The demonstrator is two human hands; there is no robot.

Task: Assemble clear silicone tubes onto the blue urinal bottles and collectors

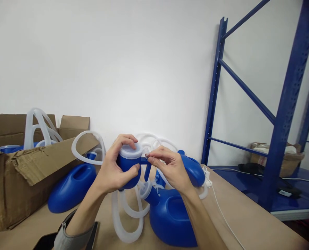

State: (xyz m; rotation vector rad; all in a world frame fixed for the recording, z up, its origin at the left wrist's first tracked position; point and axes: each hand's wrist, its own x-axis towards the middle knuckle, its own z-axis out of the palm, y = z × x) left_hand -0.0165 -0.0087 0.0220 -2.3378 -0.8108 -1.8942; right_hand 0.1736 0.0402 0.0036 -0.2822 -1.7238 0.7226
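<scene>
My left hand (115, 166) is wrapped round a blue plastic cup (128, 171) with a handle, holding it raised above the table. A translucent white lid (131, 151) covers the cup's top, with my left fingertips on it. At the handle side, my right hand (168, 165) pinches a small clear tab by the lid's edge. A translucent hose (130, 236) loops below the cup. Just beneath and to the right stands a blue bottle (170, 218) with a white-rimmed neck, partly hidden by my right forearm.
On the left is an open cardboard box (21, 187) with hoses and blue pieces inside. Beside it lies another blue bottle (71, 187). A third bottle (193, 170) rests behind my right hand. A dark tablet-like object (92, 236) lies under my left wrist; a blue rack (276, 139) stands right.
</scene>
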